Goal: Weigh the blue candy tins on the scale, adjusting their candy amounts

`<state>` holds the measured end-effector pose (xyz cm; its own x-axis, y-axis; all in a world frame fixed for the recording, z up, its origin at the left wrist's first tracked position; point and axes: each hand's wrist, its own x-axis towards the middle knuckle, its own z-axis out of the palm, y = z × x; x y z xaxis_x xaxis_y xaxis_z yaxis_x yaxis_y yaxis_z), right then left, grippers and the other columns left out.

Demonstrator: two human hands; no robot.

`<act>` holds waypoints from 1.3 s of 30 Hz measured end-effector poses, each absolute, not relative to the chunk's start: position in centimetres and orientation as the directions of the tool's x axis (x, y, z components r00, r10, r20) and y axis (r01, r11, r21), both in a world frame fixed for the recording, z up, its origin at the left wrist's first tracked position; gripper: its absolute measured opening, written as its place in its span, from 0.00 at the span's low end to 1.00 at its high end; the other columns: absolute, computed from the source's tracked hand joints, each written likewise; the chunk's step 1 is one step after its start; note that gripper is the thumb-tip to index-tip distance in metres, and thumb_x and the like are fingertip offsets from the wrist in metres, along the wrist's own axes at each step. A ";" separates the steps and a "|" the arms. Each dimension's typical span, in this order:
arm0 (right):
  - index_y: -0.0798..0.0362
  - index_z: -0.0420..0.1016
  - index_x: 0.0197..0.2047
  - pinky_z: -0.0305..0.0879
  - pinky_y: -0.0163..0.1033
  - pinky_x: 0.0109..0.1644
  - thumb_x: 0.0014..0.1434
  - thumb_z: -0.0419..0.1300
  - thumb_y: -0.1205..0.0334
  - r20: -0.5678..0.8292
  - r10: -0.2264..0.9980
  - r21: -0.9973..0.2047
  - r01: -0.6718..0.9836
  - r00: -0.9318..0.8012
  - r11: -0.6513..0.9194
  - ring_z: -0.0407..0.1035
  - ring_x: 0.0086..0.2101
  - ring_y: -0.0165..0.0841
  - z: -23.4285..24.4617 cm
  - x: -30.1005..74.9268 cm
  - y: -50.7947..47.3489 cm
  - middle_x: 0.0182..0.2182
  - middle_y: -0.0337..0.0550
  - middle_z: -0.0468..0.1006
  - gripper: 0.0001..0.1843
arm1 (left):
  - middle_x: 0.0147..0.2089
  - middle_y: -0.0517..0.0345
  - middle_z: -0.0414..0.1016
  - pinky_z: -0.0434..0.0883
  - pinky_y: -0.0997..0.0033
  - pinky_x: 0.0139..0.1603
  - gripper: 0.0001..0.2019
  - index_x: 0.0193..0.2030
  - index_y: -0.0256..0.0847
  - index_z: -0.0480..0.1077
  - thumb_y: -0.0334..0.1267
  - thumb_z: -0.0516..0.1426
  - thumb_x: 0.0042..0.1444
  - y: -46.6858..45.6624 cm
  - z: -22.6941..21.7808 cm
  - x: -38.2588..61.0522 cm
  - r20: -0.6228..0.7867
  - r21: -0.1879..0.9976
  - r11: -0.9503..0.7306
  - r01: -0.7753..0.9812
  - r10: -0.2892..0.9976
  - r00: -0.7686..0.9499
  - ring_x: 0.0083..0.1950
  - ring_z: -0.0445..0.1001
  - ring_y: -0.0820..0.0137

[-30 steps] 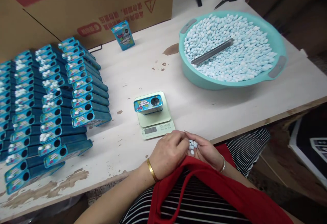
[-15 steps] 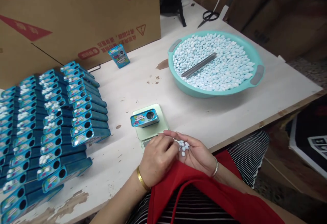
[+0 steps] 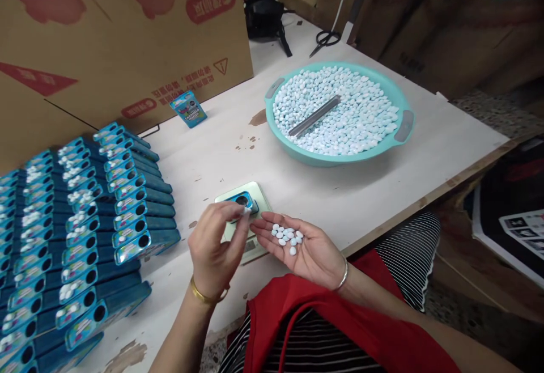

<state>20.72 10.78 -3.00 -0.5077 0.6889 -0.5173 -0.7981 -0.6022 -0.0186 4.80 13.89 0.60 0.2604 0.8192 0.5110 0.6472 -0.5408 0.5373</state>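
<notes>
My right hand (image 3: 308, 248) lies palm up near the table's front edge, cupping several small pale blue candies (image 3: 287, 236). My left hand (image 3: 216, 240) is raised beside it, thumb and fingers pinched on one candy just over a blue tin (image 3: 242, 202). The tin lies on a small pale green scale (image 3: 250, 223), its round hole facing up. The left hand covers part of the tin and the scale.
A teal basin (image 3: 402, 126) full of pale blue candies with a grey metal bar (image 3: 314, 115) sits at the back right. Rows of stacked blue tins (image 3: 97, 214) fill the left. One tin (image 3: 188, 109) stands against a big cardboard box (image 3: 106, 38). Scissors (image 3: 323, 39) lie far back.
My left hand rose from my right palm with a pinched candy and moved left over the tin on the scale. My right palm opened flatter. The view shifted, showing more of the table's far end.
</notes>
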 end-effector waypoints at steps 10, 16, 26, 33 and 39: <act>0.59 0.75 0.44 0.65 0.39 0.59 0.59 0.54 0.65 -0.580 0.739 -0.155 -0.844 -0.342 -0.513 0.71 0.51 0.35 -6.6 23.8 11.6 0.44 0.50 0.80 0.13 | 0.53 0.49 0.70 0.62 0.57 0.51 0.23 0.55 0.44 0.64 0.46 0.61 0.53 15.5 0.5 0.4 0.289 0.324 -0.492 0.808 0.865 0.410 0.53 0.68 0.59; 0.61 0.76 0.41 0.68 0.38 0.57 0.57 0.58 0.67 -0.640 0.713 -0.159 -0.859 -0.285 -0.486 0.72 0.50 0.37 -9.5 24.7 12.5 0.44 0.52 0.80 0.11 | 0.42 0.54 0.74 0.61 0.63 0.44 0.16 0.50 0.42 0.65 0.46 0.54 0.59 23.2 -0.1 -1.7 0.153 0.254 -0.468 0.847 0.884 0.442 0.43 0.71 0.64; 0.61 0.77 0.41 0.68 0.39 0.57 0.58 0.58 0.66 -0.652 0.696 -0.133 -0.858 -0.301 -0.496 0.70 0.52 0.39 -9.9 24.4 12.3 0.44 0.53 0.80 0.10 | 0.53 0.46 0.70 0.55 0.59 0.52 0.19 0.53 0.39 0.66 0.44 0.54 0.57 42.9 -2.4 -4.8 0.164 0.050 -0.099 0.994 0.982 0.090 0.54 0.66 0.57; 0.61 0.76 0.43 0.69 0.39 0.56 0.57 0.56 0.68 -0.704 0.648 -0.140 -0.838 -0.291 -0.528 0.68 0.54 0.40 -9.5 25.2 11.9 0.47 0.55 0.78 0.12 | 0.55 0.46 0.66 0.58 0.60 0.54 0.20 0.55 0.40 0.64 0.45 0.53 0.58 37.0 2.0 -6.2 0.241 0.067 -0.249 0.966 0.944 0.226 0.56 0.64 0.59; 0.60 0.75 0.45 0.71 0.38 0.54 0.58 0.53 0.70 -0.763 0.583 -0.138 -0.810 -0.280 -0.570 0.68 0.54 0.40 -9.4 25.6 11.5 0.50 0.54 0.77 0.14 | 0.50 0.51 0.71 0.63 0.61 0.52 0.13 0.43 0.43 0.67 0.49 0.55 0.57 18.5 6.0 -10.8 0.024 0.076 -0.355 0.932 0.935 0.354 0.52 0.68 0.62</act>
